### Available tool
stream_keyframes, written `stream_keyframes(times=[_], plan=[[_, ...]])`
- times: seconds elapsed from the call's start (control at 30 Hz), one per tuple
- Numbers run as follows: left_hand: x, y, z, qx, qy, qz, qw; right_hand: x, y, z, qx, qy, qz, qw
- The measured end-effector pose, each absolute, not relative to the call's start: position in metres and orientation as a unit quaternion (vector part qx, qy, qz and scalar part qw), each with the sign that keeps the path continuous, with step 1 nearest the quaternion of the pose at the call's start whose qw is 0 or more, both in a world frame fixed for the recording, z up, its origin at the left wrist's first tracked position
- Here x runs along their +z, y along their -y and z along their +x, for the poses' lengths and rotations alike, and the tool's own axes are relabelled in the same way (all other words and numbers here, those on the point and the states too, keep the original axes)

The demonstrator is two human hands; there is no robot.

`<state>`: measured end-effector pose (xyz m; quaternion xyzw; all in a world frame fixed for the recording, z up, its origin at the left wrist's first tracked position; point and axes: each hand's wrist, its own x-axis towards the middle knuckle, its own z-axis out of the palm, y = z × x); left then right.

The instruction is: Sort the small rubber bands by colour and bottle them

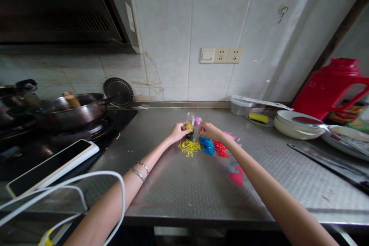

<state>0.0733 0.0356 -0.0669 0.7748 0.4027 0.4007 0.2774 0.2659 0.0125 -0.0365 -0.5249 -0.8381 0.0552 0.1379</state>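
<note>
My left hand (pixel 179 133) is closed, thumb and fingers around a small clear jar (pixel 190 117) with yellow bands (pixel 189 127) showing at its lower part. Just right of the jar, my right hand (pixel 210 130) has its fingers curled together; whatever may be in them is hidden. Below the jar lies a loose pile of thin yellow rubber bands (pixel 189 147). Blue rubber bands (pixel 206 146) and red rubber bands (pixel 221 149) are heaped beside it, partly under my right hand and wrist. Pink bands (pixel 230 135) show behind my right forearm. A small pink-purple item (pixel 197 120) sits behind the jar.
On the left are a stove with a steel pan (pixel 72 113), a white-edged phone-like device (pixel 52 169) and a white cable (pixel 122 192). At right stand a plastic tub (pixel 239 105), a yellow sponge (pixel 258 118), bowls (pixel 298 128), a knife (pixel 331 161) and a red thermos (pixel 325 88).
</note>
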Motion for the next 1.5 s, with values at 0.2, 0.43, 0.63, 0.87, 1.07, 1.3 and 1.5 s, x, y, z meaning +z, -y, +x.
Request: stream_keyframes(times=[0.2, 0.43, 0.63, 0.87, 1.07, 1.3, 1.5], plan=[[-0.069, -0.038, 0.074, 0.399, -0.412, 0.771, 0.275, -0.030, 0.019, 0.256, 0.116, 0.860, -0.468, 0.165], [-0.070, -0.038, 0.074, 0.401, -0.412, 0.770, 0.277, -0.022, 0.041, 0.248, 0.123, 0.857, -0.481, 0.135], [-0.067, -0.036, 0.074, 0.402, -0.407, 0.767, 0.289, -0.022, 0.042, 0.246, 0.085, 0.859, -0.501, 0.058], [-0.067, -0.035, 0.074, 0.405, -0.408, 0.767, 0.284, -0.018, 0.047, 0.236, 0.061, 0.854, -0.515, 0.034], [-0.066, -0.034, 0.073, 0.402, -0.407, 0.770, 0.282, -0.021, 0.045, 0.232, 0.076, 0.869, -0.487, 0.041], [-0.067, -0.036, 0.073, 0.402, -0.406, 0.770, 0.283, -0.022, 0.044, 0.221, 0.095, 0.860, -0.500, 0.042], [-0.069, -0.038, 0.074, 0.403, -0.402, 0.776, 0.273, -0.024, 0.048, 0.218, 0.087, 0.858, -0.501, 0.067]])
